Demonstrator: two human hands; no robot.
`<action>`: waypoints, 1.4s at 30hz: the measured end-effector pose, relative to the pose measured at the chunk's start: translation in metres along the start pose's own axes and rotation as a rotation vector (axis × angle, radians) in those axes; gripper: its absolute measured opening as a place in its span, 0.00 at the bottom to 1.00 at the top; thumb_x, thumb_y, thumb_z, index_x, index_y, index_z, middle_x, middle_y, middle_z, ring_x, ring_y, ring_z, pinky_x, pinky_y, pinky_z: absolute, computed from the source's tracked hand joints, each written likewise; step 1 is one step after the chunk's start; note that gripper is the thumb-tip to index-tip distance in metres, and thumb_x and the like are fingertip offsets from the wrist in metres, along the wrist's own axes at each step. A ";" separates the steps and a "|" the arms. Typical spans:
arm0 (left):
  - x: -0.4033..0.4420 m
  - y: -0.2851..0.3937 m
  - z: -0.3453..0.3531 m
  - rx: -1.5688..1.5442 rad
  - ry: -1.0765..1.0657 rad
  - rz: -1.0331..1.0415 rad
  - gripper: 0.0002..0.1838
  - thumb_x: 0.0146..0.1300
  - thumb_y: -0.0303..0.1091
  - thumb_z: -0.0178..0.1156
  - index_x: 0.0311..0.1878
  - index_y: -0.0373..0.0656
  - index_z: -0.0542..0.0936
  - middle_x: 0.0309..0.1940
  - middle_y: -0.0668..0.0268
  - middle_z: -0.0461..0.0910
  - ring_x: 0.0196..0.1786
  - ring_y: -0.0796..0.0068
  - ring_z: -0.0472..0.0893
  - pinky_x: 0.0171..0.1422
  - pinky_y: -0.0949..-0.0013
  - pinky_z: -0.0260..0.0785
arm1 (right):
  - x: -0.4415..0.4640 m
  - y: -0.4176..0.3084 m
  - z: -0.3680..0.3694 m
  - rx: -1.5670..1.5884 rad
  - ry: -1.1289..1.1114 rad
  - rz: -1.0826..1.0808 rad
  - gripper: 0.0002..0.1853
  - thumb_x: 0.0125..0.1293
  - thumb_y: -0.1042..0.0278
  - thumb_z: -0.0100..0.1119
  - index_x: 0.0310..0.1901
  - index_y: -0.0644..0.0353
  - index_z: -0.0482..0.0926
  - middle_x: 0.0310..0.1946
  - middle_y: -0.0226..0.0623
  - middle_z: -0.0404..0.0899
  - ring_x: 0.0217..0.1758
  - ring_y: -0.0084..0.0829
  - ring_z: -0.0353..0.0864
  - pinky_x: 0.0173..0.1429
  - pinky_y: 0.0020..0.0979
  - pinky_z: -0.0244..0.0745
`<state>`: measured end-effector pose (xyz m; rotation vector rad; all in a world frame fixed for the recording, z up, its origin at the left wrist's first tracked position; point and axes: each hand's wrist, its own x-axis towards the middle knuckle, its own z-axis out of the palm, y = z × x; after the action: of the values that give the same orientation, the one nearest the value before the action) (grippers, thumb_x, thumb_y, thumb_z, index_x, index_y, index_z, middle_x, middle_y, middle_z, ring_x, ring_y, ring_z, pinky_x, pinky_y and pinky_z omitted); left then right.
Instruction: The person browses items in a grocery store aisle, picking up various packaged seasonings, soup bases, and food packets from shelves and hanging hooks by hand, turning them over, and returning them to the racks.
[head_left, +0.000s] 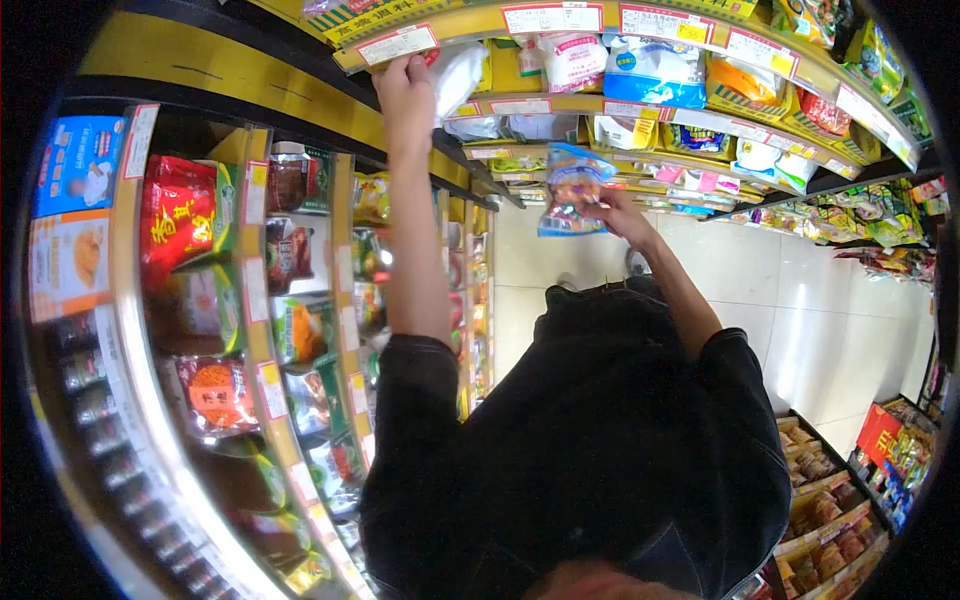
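Observation:
My right hand (622, 218) grips the edge of a clear and blue plastic bag (577, 190) with small brown and reddish pieces inside. The bag hangs upright in front of the lower shelves. My left hand (407, 98) is raised to the upper shelf at its left end, fingers curled against a white plastic bag (458, 78) with a bit of red at its top. This bag leans at a slant below the shelf's price strip. What it contains cannot be made out.
Ahead, curved yellow shelves hold a blue and white bag (655, 72) and a pink and white bag (574, 62). To the left is a rack with a red packet (180, 215) and other packaged foods. Wooden bins (835, 525) stand at lower right on the tiled floor (820, 330).

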<state>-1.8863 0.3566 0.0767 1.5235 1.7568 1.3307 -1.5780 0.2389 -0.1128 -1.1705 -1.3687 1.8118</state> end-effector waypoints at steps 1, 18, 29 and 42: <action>-0.017 0.009 0.009 0.168 0.115 0.133 0.15 0.78 0.32 0.51 0.60 0.38 0.82 0.50 0.55 0.75 0.49 0.64 0.76 0.60 0.65 0.68 | 0.004 0.039 0.000 0.027 0.038 -0.094 0.18 0.68 0.58 0.69 0.57 0.54 0.85 0.27 0.18 0.79 0.20 0.11 0.62 0.23 0.22 0.52; -0.228 -0.095 0.067 0.027 0.002 0.173 0.23 0.67 0.15 0.56 0.56 0.51 0.88 0.47 0.59 0.70 0.53 0.58 0.75 0.59 0.63 0.71 | -0.166 0.030 -0.042 0.452 0.459 0.077 0.19 0.72 0.71 0.65 0.61 0.66 0.78 0.53 0.35 0.85 0.54 0.24 0.83 0.60 0.29 0.76; -0.082 -0.158 0.170 0.216 -0.031 0.603 0.21 0.63 0.17 0.59 0.55 0.48 0.87 0.54 0.51 0.75 0.55 0.49 0.77 0.60 0.53 0.71 | -0.214 0.031 -0.031 0.429 0.630 0.076 0.17 0.73 0.71 0.64 0.60 0.68 0.78 0.50 0.36 0.86 0.50 0.25 0.84 0.56 0.29 0.78; -0.030 -0.176 0.224 0.355 -0.051 0.349 0.17 0.65 0.40 0.64 0.51 0.39 0.84 0.50 0.46 0.83 0.57 0.42 0.80 0.64 0.43 0.69 | -0.220 -0.046 -0.023 0.088 0.334 0.135 0.17 0.69 0.73 0.70 0.57 0.65 0.82 0.45 0.28 0.86 0.46 0.17 0.79 0.51 0.25 0.74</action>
<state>-1.7775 0.4247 -0.1792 2.1190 1.8257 1.1575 -1.4618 0.0779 -0.0057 -1.4699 -1.0314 1.6540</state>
